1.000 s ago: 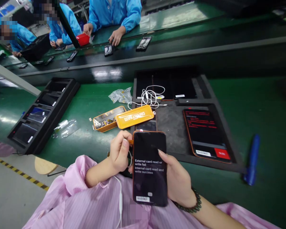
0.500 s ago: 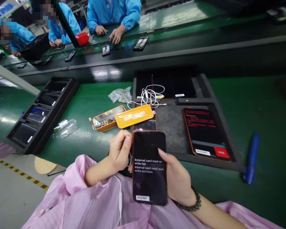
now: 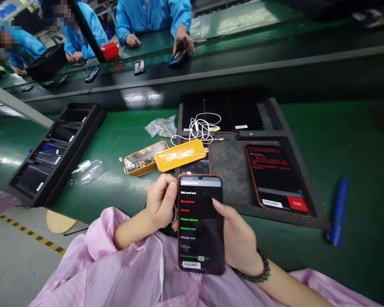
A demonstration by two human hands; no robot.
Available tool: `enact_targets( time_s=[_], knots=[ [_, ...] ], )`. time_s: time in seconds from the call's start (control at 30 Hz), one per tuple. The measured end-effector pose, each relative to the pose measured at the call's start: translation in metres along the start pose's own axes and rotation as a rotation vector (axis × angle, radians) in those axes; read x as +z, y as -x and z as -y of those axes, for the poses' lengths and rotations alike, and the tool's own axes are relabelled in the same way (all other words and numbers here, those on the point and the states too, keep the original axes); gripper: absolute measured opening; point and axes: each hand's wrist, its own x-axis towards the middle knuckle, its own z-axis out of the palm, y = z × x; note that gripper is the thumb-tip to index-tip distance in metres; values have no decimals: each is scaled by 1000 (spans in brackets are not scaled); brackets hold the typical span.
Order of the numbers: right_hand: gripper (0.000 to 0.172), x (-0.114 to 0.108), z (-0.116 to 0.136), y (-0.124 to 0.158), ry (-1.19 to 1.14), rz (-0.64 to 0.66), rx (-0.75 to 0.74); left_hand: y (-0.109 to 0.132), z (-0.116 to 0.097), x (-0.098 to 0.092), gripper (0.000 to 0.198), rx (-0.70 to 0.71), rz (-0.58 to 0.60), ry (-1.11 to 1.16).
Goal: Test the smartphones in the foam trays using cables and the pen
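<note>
A smartphone (image 3: 200, 238) with an orange edge stands upright before me, its lit screen listing tests in white, red, green and grey text. My right hand (image 3: 241, 243) is closed around the phone's right side, thumb over the screen edge. At the upper left edge of the phone, my left hand (image 3: 161, 200) is curled with the thumb pressed on the fingers. A white earphone cable (image 3: 161, 273) hangs below the left wrist, and a loop of it shows by the curled fingers. Whether this hand also touches the phone is hard to see.
A dark foam tray (image 3: 227, 183) carries several phones, one with red text (image 3: 270, 170). Nearby lie an orange tin (image 3: 137, 170), its lid (image 3: 181, 155), a coiled white cable (image 3: 198, 128), plastic bags (image 3: 161, 127), another phone tray (image 3: 92, 117) and a blue pen (image 3: 337, 213). Co-workers sit across the line.
The phone's screen has switched from a card read/write message to a coloured test list. My hands have stayed put. Across the line, a co-worker's hand has reached over and grasped a phone part.
</note>
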Motion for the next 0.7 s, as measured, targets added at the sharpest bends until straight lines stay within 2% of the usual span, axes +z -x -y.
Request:
enact_targets(
  time_s=[0.2, 0.5, 0.7],
  knots=[
    [49, 1, 0, -1, -19, 31, 14, -1, 0, 0, 30, 2, 0, -19],
    [37, 1, -1, 0, -49, 16, -32, -1, 0, -1, 28, 3, 16, -22],
    [44, 2, -2, -2, -30, 24, -19, 0, 1, -1, 26, -8, 1, -54]
  ],
)
